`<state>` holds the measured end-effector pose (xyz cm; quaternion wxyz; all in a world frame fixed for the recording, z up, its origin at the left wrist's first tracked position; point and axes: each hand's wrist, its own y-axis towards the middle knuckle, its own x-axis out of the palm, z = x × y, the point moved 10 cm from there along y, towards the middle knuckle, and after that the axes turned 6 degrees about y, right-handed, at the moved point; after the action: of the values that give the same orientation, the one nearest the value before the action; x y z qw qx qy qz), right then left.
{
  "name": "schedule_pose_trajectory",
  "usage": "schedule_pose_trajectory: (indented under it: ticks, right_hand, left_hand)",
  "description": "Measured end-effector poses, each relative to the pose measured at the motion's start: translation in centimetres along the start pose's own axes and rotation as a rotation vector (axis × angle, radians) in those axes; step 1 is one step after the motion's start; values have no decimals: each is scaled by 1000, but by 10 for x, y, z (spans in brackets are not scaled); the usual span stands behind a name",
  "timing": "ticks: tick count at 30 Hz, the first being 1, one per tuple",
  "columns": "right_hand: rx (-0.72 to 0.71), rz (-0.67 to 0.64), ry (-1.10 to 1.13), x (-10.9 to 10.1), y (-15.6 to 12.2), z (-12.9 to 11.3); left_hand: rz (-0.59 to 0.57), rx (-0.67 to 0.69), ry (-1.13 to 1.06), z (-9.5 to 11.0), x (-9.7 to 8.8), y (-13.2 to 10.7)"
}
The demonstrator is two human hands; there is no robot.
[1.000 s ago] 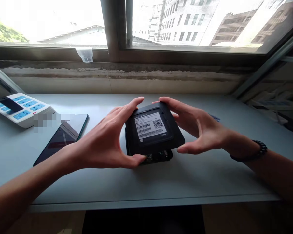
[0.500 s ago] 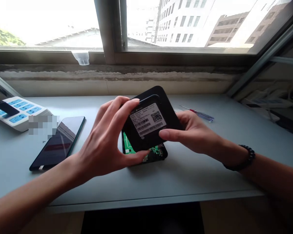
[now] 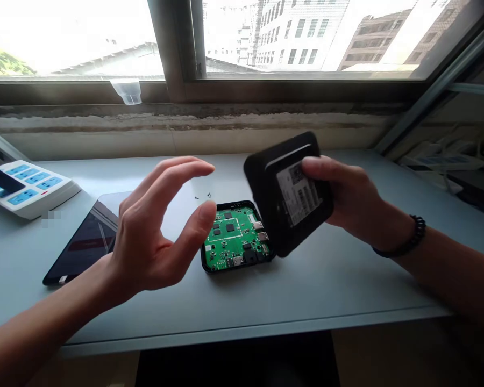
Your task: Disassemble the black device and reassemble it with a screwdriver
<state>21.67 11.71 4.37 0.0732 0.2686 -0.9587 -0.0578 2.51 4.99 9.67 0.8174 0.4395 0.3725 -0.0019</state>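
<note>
My right hand (image 3: pixel 344 188) grips a black plastic cover (image 3: pixel 266 188) by its right side, thumb across a white label (image 3: pixel 300 193) printed with barcodes. The cover is tilted and slightly blurred, raised above the desk. Below and left of it lies the lower half of the case, with a green circuit board (image 3: pixel 226 242) showing chips and ports; the cover hides its right edge. To the left, my left hand (image 3: pixel 161 226) is in the air, thumb and fingers curved apart with nothing between them. Small screws (image 3: pixel 208 195) lie on the desk behind the board.
A dark phone (image 3: pixel 84 242) lies on the desk (image 3: pixel 326 290), partly behind my left hand. Farther left is a white power strip (image 3: pixel 28 188) with blue sockets. A window frame (image 3: pixel 177 54) runs along the back, and cables and light-coloured items (image 3: pixel 447 161) sit at the right.
My left hand has let go of the cover and moved left. My right hand has carried the cover right and turned it, uncovering more of the board and the screws.
</note>
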Motion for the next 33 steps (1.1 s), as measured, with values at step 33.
schedule_pose_trajectory:
  ticks: [33]
  right_hand:
    - [-391, 115, -1047, 26, -16, -19]
  left_hand:
    - [-184, -623, -662, -44, 41, -8]
